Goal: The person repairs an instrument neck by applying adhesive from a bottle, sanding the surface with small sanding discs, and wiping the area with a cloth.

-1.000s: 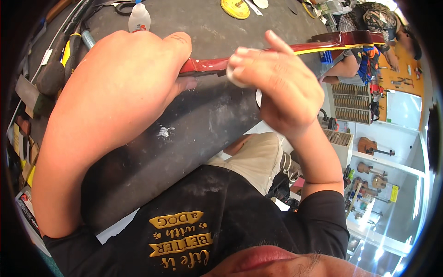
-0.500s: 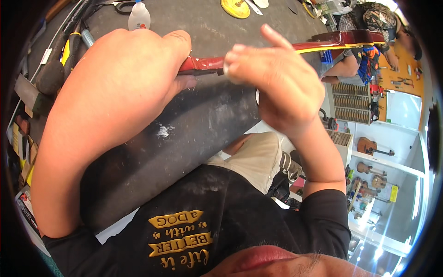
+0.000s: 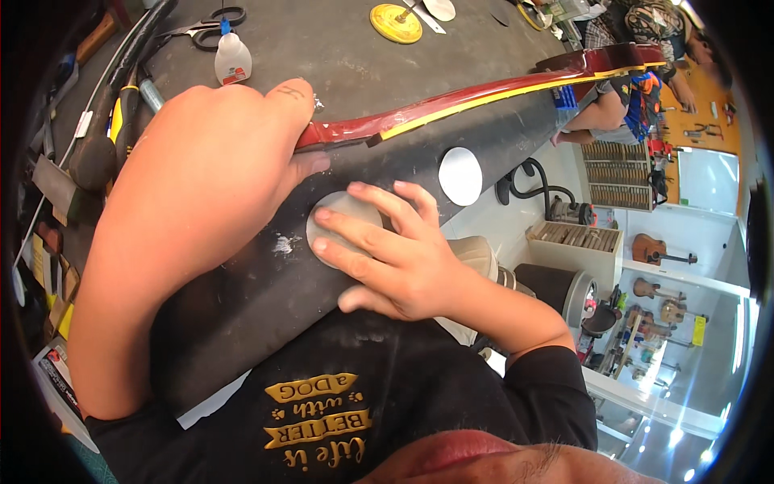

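Observation:
My left hand [image 3: 218,153] is closed round the near end of a long, glossy dark-red guitar neck [image 3: 451,95], thumb below it. A yellow strip runs along the neck's lower edge, and its far end widens at the right. What lies inside my left palm is hidden. My right hand [image 3: 395,258] lies below the neck with its fingers spread, tips resting on a grey round disc [image 3: 339,210] that looks like sandpaper. The disc lies flat on the dark worktop [image 3: 234,323]. A second, white round disc [image 3: 460,176] rests to the right, near the worktop's edge.
A small glue-like bottle [image 3: 233,60] and black scissors [image 3: 211,28] lie at the back left. Beyond the neck sits a yellow round pad [image 3: 396,24]. Hand tools crowd the left side. Another person [image 3: 657,40] works at the far right.
My right hand has come off the neck, down and left onto the grey disc, its fingers spreading. The neck and the white disc are now more exposed. My left hand keeps its grip, slightly lower.

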Available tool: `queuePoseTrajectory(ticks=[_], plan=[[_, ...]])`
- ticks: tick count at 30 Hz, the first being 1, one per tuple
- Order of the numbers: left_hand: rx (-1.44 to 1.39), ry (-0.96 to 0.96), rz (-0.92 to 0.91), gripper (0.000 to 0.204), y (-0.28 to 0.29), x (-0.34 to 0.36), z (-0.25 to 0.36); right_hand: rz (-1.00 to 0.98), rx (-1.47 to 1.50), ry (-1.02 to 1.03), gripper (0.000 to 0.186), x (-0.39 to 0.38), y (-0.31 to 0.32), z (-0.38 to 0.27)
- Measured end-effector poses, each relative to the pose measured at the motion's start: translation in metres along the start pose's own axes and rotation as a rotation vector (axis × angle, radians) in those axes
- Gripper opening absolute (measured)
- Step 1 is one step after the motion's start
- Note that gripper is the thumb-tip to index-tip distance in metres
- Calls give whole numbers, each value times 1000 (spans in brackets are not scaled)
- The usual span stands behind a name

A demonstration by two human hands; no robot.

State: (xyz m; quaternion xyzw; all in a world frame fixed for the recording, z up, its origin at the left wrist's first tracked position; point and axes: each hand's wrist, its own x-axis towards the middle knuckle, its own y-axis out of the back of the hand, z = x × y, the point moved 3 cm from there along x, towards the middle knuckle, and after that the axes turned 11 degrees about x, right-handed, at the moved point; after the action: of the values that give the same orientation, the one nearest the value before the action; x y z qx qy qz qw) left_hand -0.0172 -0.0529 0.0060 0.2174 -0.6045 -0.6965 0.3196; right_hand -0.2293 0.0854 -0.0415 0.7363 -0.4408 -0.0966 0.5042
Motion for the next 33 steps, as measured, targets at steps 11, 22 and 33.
queuePoseTrajectory(ticks=[11, 22, 33], plan=[[-1, 8, -17, 38, 2, 2, 3, 145, -73, -454, 41, -62, 85, 88], [3, -10, 0, 38, -5, 0, 0, 505, -210, 16, 31, -41, 99, 57], [14, -19, -4, 41, -4, -1, 0, 134, -295, 139, 36, 53, 98, 52]])
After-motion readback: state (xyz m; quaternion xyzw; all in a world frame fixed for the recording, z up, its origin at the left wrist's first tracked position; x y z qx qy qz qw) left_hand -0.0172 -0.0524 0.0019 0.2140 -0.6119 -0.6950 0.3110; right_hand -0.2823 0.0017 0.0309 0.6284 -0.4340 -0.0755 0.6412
